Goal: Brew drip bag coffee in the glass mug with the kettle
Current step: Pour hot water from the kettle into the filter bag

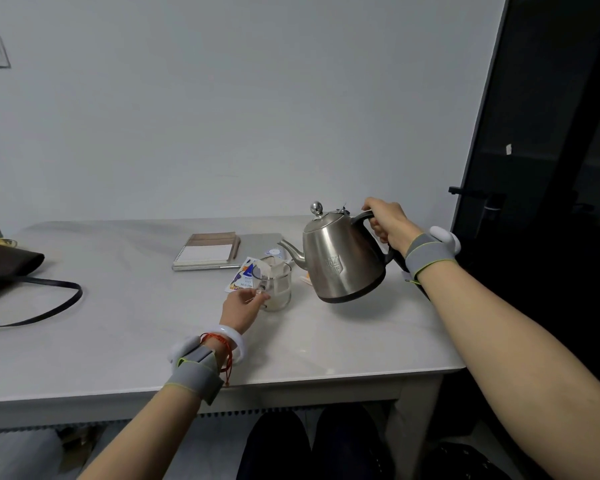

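A glass mug point(278, 295) stands on the white table point(136, 341), with a drip bag point(274, 268) hung open across its rim. My left hand point(242, 308) grips the mug's handle on its left side. My right hand point(386, 221) is shut on the black handle of a steel kettle point(340, 263), which is lifted off the table and tilted left. The kettle's spout point(290, 250) ends just above and behind the drip bag. I cannot make out any stream of water.
A torn coffee sachet point(238, 279) lies just left of the mug. Behind it a spiral notebook point(207, 249) rests on a closed laptop point(260, 242). A dark bag with a long strap point(11, 268) lies at the far left. A dark door point(551, 133) stands at the right.
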`<move>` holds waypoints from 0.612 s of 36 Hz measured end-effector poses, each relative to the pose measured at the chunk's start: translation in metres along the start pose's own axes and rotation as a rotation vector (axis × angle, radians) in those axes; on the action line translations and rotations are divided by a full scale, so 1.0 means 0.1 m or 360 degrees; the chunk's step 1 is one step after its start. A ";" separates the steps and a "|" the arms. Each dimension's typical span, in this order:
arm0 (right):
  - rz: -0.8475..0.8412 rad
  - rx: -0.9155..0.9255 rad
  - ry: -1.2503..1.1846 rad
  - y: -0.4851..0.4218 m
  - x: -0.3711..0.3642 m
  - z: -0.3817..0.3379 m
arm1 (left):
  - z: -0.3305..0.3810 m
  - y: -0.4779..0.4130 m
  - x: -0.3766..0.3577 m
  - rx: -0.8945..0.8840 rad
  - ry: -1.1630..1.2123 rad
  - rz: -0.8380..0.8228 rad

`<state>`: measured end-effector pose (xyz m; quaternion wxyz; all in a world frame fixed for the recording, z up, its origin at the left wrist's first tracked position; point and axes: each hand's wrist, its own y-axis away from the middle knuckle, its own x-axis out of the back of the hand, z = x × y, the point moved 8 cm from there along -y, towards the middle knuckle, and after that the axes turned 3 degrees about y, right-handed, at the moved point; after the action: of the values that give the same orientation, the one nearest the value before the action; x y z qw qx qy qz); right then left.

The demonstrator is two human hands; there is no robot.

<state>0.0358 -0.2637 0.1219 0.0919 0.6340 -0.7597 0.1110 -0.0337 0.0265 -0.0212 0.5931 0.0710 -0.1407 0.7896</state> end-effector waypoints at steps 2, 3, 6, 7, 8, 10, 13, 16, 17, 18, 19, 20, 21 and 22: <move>-0.0004 0.0002 -0.0004 0.00 -0.01 0.00 | 0.00 0.00 0.01 0.0016 0.0046 -0.0009; -0.0003 0.0003 -0.0010 0.00 -0.01 0.01 | -0.01 -0.02 0.01 0.0036 0.0065 -0.0016; 0.0005 0.0003 -0.0014 0.00 0.01 0.02 | -0.06 -0.05 0.01 0.0101 0.0083 -0.0037; 0.0009 0.0004 -0.0012 0.00 0.02 0.02 | -0.06 -0.06 0.02 0.0113 0.0087 -0.0026; 0.0012 0.0007 -0.0010 0.00 0.02 0.02 | -0.07 -0.07 0.02 0.0122 0.0097 -0.0007; 0.0011 0.0014 -0.0003 0.00 0.02 0.00 | -0.08 -0.08 0.03 0.0138 0.0138 0.0020; 0.0010 0.0017 0.0011 0.00 0.00 -0.01 | -0.11 -0.08 0.03 0.0155 0.0177 0.0028; 0.0003 0.0015 0.0012 0.00 -0.02 -0.02 | -0.11 -0.07 0.03 0.0109 0.0205 0.0030; 0.0003 0.0015 0.0012 0.00 -0.01 -0.02 | -0.11 -0.07 0.03 0.0086 0.0208 0.0032; 0.0002 0.0016 0.0010 0.00 -0.01 -0.03 | -0.10 -0.08 0.04 0.0064 0.0217 0.0043; 0.0002 0.0018 0.0009 0.00 -0.01 -0.03 | -0.10 -0.09 0.05 0.0053 0.0232 0.0064; 0.0002 0.0017 0.0008 0.00 -0.01 -0.03 | -0.11 -0.10 0.07 0.0052 0.0246 0.0090; 0.0002 0.0018 0.0006 0.00 -0.01 -0.02 | -0.12 -0.11 0.08 0.0058 0.0254 0.0109; 0.0002 0.0018 0.0006 0.00 -0.01 -0.02 | -0.13 -0.12 0.09 0.0067 0.0259 0.0114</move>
<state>0.0359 -0.2618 0.1231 0.0896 0.6338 -0.7594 0.1167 -0.0238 0.0418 -0.0296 0.5724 0.0140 -0.0777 0.8162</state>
